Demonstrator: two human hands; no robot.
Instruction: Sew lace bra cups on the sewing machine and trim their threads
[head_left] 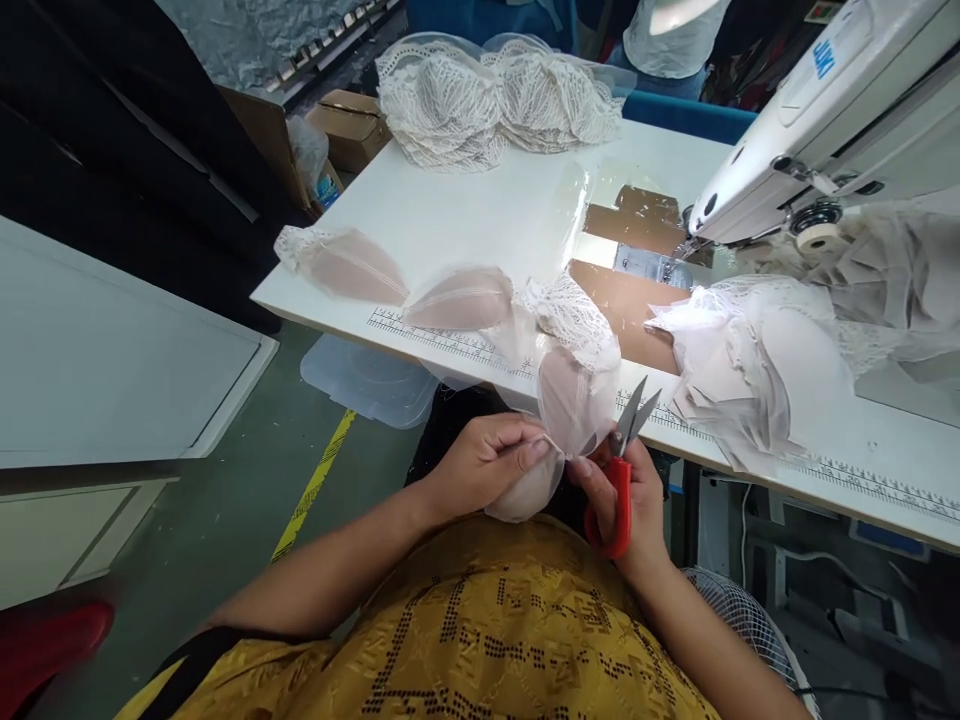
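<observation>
My left hand (501,458) is closed in a pinch on the edge of a sheer, pale bra cup (529,492) just off the table's front edge. Red-handled scissors (619,500) hang in my right hand (634,500), their blades parted and pointing up and away from me. The thumb and finger of that hand also meet at the fabric close to my left fingertips. From there a chain of sheer cups and white lace (574,320) runs up over the edge and left along the table, with further cups (457,298) lying flat.
A white sewing machine (795,120) stands at the right of the white table (465,205). Stacked lace pieces (499,105) lie at the back; loose cups and lace (772,365) lie right. A ruler strip (450,342) follows the front edge. Below left is a clear plastic lid (367,380).
</observation>
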